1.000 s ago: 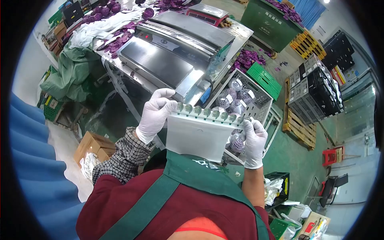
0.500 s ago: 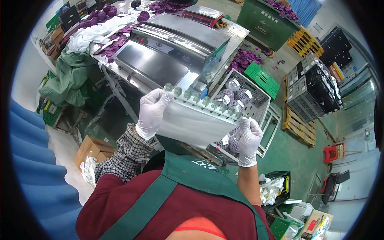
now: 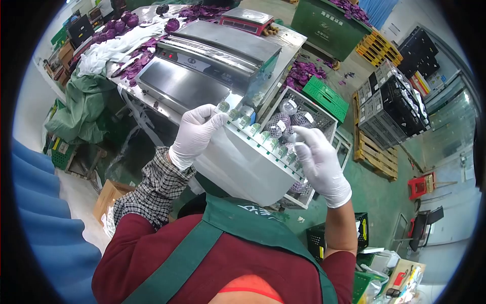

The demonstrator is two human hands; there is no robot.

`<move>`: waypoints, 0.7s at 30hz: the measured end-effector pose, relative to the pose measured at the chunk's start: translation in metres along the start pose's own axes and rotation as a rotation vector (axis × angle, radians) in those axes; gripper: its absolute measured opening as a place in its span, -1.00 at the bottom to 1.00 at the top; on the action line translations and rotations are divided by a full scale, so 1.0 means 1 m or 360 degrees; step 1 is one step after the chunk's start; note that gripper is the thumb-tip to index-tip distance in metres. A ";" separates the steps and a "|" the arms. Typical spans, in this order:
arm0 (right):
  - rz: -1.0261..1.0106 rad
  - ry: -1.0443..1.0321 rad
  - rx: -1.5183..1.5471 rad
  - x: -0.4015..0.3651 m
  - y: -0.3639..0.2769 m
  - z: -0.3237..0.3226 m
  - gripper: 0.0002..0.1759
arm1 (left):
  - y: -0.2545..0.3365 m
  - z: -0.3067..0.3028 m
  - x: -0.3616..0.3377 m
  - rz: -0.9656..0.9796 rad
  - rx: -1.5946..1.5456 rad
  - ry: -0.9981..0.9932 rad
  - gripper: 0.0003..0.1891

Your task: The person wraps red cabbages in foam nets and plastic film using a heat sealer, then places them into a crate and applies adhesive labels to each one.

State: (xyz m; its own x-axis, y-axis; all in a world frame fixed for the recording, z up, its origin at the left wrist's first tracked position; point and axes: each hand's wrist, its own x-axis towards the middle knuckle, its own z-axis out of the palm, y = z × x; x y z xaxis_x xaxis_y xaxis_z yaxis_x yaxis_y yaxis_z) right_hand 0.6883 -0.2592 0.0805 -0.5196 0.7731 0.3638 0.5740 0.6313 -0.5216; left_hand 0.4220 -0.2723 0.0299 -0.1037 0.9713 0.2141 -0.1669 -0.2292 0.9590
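A white sheet [image 3: 248, 167] with a row of round green stickers along its upper edge hangs in front of my chest. In its upper left corner, my gloved left hand [image 3: 197, 134] pinches the sheet between thumb and fingers. Near the right end of the sticker row is my gloved right hand [image 3: 319, 164], its thumb and index finger curved close together; whether a sticker is between them is too small to tell. Behind the sheet, a grey crate [image 3: 328, 117] holds several netted purple cabbages [image 3: 279, 125] with white labels.
A steel wrapping machine [image 3: 185, 83] stands on the table ahead, with a red scale [image 3: 245, 21] behind it. Purple cabbages and leaves lie at the back left. A green crate [image 3: 325, 99], a green bin [image 3: 329, 28] and stacked black crates [image 3: 392, 109] are to the right.
My right hand has come off the sheet's right corner, rising and turning slightly. The sheet's right end has dropped, so it slants more. My left hand keeps its hold.
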 end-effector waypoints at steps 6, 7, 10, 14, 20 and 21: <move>-0.0017 -0.0231 -0.0270 0.007 -0.011 0.006 -0.80 | 0.005 0.007 0.007 -0.0044 0.0018 -0.0045 -0.92; -0.0074 -0.0170 -0.0277 0.005 -0.005 0.011 -0.82 | 0.005 0.008 0.008 -0.0021 0.0001 -0.0061 -0.93; -0.0109 -0.0074 -0.0048 0.003 0.000 0.015 -0.84 | 0.006 0.015 0.011 0.0009 -0.0026 -0.0101 -0.92; -0.0326 0.0061 -0.0030 0.002 0.009 0.013 -0.91 | 0.000 0.022 0.022 -0.0064 0.0073 -0.0101 -0.92; 0.0560 0.1040 0.0880 -0.026 0.029 -0.030 -0.76 | -0.026 0.010 0.031 -0.0044 0.0598 0.0201 -0.86; 0.0781 0.0848 0.0919 -0.033 0.074 -0.039 -0.77 | -0.019 0.005 0.028 -0.0130 0.0533 0.0318 -0.85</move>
State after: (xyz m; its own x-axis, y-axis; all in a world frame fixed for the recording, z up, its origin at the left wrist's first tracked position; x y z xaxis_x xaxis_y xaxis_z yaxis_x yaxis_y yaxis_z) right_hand 0.7726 -0.2351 0.0598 0.1399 0.9624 0.2328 0.1739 0.2075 -0.9626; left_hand 0.4273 -0.2399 0.0186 -0.2976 0.9463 0.1262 0.1431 -0.0864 0.9859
